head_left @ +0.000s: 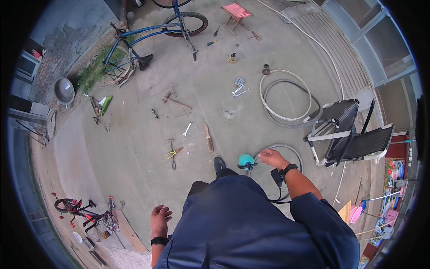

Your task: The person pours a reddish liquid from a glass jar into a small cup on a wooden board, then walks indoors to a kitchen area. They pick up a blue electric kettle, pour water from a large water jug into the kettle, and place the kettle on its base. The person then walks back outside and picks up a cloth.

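My left hand (160,219) hangs low beside my body, holding nothing, its fingers loosely bent and apart. Out to the right, my right hand (272,158) is closed, fingertips drawn together; what they hold, if anything, is too small to make out. Beneath that hand lies a grey tyre (301,158), partly hidden by it. Just left of the fingertips is a round teal object (246,160) with a black fitting across its front. Ahead of my shoe (219,164) lie a wooden-handled wire brush (208,139), yellow-handled pliers (174,153) and a wrench (187,129).
A wheel rim (310,96) lies with another tyre at the right, beside a folding chair (338,130). Wrenches (239,92) and a hammer (177,102) lie farther ahead. A blue bicycle frame (152,30), a red-topped stool (236,10) and a metal basin (64,91) stand beyond.
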A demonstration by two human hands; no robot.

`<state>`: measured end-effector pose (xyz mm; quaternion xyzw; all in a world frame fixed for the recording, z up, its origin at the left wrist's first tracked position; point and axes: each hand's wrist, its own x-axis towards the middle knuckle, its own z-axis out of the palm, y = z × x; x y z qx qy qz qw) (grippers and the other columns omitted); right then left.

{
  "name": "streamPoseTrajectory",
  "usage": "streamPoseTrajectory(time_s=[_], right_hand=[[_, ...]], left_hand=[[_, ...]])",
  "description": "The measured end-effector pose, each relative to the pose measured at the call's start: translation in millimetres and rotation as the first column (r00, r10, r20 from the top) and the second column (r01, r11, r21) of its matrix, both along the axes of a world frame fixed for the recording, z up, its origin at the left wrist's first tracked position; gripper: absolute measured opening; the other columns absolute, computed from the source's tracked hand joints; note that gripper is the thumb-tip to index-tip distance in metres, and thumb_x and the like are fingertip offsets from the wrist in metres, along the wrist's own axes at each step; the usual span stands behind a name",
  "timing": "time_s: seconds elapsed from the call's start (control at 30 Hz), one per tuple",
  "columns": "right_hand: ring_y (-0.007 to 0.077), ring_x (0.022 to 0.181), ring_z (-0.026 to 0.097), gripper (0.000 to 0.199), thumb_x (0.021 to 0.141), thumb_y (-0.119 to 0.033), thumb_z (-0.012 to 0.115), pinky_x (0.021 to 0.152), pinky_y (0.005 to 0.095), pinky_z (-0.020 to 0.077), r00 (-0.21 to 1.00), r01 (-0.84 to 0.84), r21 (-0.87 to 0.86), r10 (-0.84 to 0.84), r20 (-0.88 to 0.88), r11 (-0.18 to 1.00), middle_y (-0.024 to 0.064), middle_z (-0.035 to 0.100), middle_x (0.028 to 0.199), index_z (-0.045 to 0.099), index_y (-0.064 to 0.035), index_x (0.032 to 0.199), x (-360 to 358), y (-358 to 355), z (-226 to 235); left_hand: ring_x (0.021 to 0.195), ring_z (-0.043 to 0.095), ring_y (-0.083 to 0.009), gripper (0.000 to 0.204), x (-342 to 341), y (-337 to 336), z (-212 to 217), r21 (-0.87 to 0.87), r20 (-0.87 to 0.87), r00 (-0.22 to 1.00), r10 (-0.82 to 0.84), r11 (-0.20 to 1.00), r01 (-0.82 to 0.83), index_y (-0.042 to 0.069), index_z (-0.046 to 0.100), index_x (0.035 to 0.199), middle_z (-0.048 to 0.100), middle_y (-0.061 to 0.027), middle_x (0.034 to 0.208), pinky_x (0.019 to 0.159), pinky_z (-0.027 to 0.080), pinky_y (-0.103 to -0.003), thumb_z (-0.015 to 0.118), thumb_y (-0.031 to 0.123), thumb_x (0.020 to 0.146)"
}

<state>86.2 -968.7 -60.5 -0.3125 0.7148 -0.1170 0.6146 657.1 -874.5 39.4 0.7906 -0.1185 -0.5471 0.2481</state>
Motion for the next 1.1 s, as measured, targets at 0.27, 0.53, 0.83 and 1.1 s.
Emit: streamPoseTrajectory(time_s=[0.27,0.53,0.83,1.1], right_hand=[[0.0141,0.095,0.064,0.053,0.094,-0.033,0.073,0.083,0.0303,0.0517,0.995,-0.019,-0.268,-0.009,-0.102,0.963,0.0054,0.069,0.109,0.057,-0.0039,0.135,10.5,-123.4,-9.0],[0.0149,0.085,0.066,0.055,0.090,-0.036,0.075,0.075,0.0291,0.0531,0.845,0.531,-0.123,-0.534,0.010,0.838,0.0082,0.070,0.102,0.062,-0.0003,0.129,8.3,-123.1,17.8],[0.0302,0.115,0.065,0.086,0.093,-0.071,0.053,0.089,0.0403,0.0539,0.563,0.827,0.011,-0.826,-0.026,0.563,0.0133,0.055,0.142,0.045,-0.0058,0.148,-41.4,-122.1,26.7],[0.0326,0.141,0.044,0.097,0.095,-0.077,0.036,0.108,0.0459,0.0439,0.515,0.857,-0.173,-0.818,0.256,0.485,0.0157,0.036,0.160,0.025,-0.0050,0.159,-202.7,-270.6,59.7]], left_hand=[[0.084,0.070,-0.0202,0.031,32.7,-178.7,-6.5,0.050,-0.042,0.982,-0.186,0.981,0.188,0.003,0.056,0.122,0.069,-0.0093,0.102,0.067,0.054,-0.033,0.063,0.018,0.096],[0.085,0.069,-0.0199,0.038,19.9,-423.0,-19.4,-0.042,0.012,0.882,-0.471,0.881,0.471,0.000,0.055,0.127,0.069,-0.0098,0.104,0.070,0.054,-0.033,0.063,0.020,0.096],[0.115,0.061,-0.0329,0.050,-116.6,-604.2,-43.0,-0.025,0.555,0.195,-0.808,0.218,0.976,0.002,0.056,0.131,0.058,-0.0187,0.132,0.094,0.052,-0.043,0.072,0.024,0.089],[0.145,0.034,-0.0411,0.063,-397.2,-699.1,-7.5,-0.206,0.664,-0.027,-0.747,-0.218,0.954,0.006,0.046,0.147,0.034,-0.0230,0.157,0.118,0.032,-0.047,0.068,0.032,0.094]])
